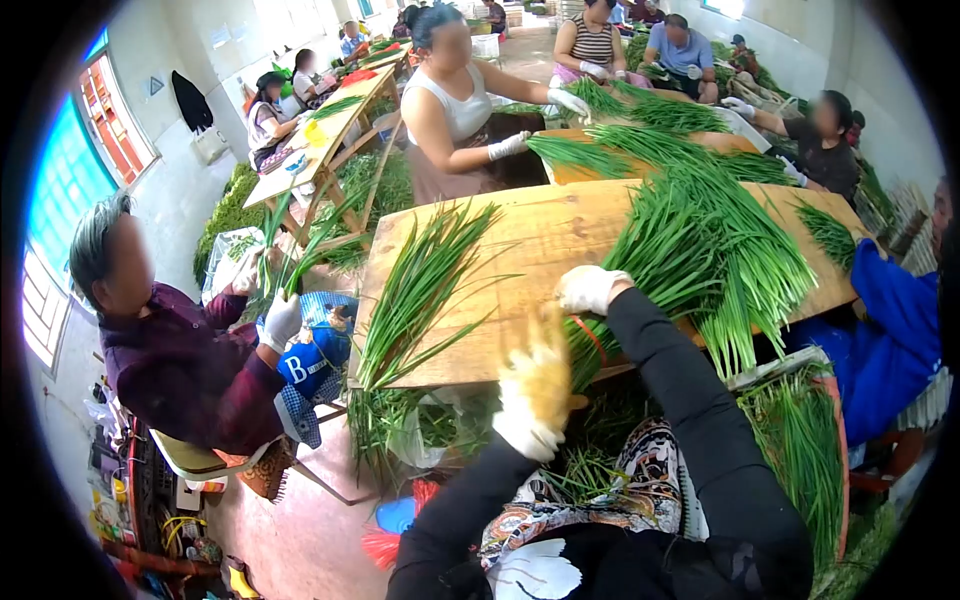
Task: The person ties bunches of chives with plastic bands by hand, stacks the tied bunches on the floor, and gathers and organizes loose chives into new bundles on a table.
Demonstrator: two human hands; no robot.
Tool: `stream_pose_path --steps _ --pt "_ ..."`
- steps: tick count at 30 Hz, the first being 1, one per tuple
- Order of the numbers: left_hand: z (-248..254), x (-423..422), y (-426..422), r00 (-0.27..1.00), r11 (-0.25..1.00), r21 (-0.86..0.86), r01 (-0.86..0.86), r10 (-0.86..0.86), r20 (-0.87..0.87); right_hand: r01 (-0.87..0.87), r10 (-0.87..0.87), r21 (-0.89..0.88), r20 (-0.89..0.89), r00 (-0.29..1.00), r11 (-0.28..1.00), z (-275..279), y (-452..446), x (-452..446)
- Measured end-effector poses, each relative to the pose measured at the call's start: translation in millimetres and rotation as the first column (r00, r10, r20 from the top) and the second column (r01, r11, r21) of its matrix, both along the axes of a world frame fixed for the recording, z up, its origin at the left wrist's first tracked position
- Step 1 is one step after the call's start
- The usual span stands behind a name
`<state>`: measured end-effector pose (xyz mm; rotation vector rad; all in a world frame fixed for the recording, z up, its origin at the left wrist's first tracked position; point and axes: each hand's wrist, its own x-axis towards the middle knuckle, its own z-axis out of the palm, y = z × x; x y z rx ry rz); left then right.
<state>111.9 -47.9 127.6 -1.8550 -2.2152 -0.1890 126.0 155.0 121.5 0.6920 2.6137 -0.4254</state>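
Note:
My left hand, in a yellowed glove, is smeared by motion just off the front edge of the wooden table; its fingers cannot be made out. Beyond it, my right hand, in a white glove, is curled closed over the tabletop at the left side of a big pile of garlic chives. What it holds, if anything, is hidden. Below it a thin red strip shows at the table edge. A looser bunch of garlic chives lies on the table's left end.
A crate of greens stands at my right. Left of the table a person in a dark red shirt sits holding green stalks. A person in a white top works across the table. Red strands lie on the floor.

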Motion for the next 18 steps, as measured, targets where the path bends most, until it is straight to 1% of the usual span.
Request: stream_pose_path --steps 1,2,4,5,6,7,8,9,10,12,13,14,16,17,18 --pt "4.0 -12.1 5.1 0.997 0.996 -0.081 -0.048 0.053 0.057 -0.078 0.078 0.013 -0.027 0.997 0.997 -6.8 5.8 3.8" --pt "5.8 -23.8 9.0 0.988 0.982 -0.166 -0.091 0.110 0.108 -0.077 0.077 0.011 -0.032 0.996 0.997 0.1 6.3 14.6" --pt "14.2 -48.8 12.3 0.920 0.931 -0.363 0.026 0.119 0.372 -0.083 0.050 -0.133 -0.233 0.971 0.988 30.5 0.7 44.6" --pt "18.2 -55.5 10.2 0.932 0.930 -0.362 0.063 0.075 0.354 -0.102 0.102 0.007 -0.135 0.986 0.995 43.0 -4.6 54.8" --pt "15.4 -63.0 13.2 0.932 0.928 -0.368 0.064 0.076 0.355 -0.132 0.138 0.141 -0.030 0.990 0.981 47.9 -8.5 63.1" --pt "7.3 -71.2 19.7 0.873 0.918 -0.365 0.154 0.046 0.485 -0.139 0.145 0.281 0.002 0.989 0.949 39.7 -14.3 72.9" --pt "0.7 -77.2 25.9 0.795 0.905 -0.350 0.243 0.021 0.607 -0.184 0.213 0.391 -0.030 0.977 0.902 26.7 -16.7 79.8" --pt "-1.8 -80.5 30.9 0.801 0.909 -0.314 0.276 -0.036 0.598 -0.207 0.266 0.443 -0.075 0.961 0.872 20.7 -15.9 83.0" --pt "-1.2 -85.9 37.1 0.779 0.887 -0.317 0.335 -0.072 0.623 -0.225 0.322 0.499 -0.116 0.940 0.837 17.1 -13.8 85.2" --pt "-5.8 -99.8 48.7 0.767 0.866 -0.251 0.432 -0.207 0.607 -0.214 0.304 0.461 -0.130 0.944 0.862 13.4 -7.6 83.8" --pt "-3.9 -103.8 51.1 0.688 0.870 -0.189 0.455 -0.209 0.695 -0.205 0.289 0.425 -0.143 0.947 0.882 13.3 -3.9 82.5" --pt "-0.9 -106.6 54.2 0.692 0.870 -0.193 0.453 -0.208 0.691 -0.224 0.372 0.519 -0.199 0.907 0.825 13.8 0.9 83.5" --pt "38.2 -101.7 55.7 0.841 0.873 -0.334 0.356 -0.143 0.522 -0.183 0.379 0.544 -0.272 0.884 0.819 26.5 4.3 83.1" --pt "36.3 -112.2 60.7 0.818 0.889 -0.263 0.375 -0.184 0.544 -0.148 0.393 0.617 -0.282 0.875 0.773 35.7 3.0 83.6" --pt "61.7 -108.2 54.1 0.852 0.909 -0.248 0.335 -0.179 0.491 -0.081 0.364 0.635 -0.329 0.871 0.768 47.5 -3.3 84.8"
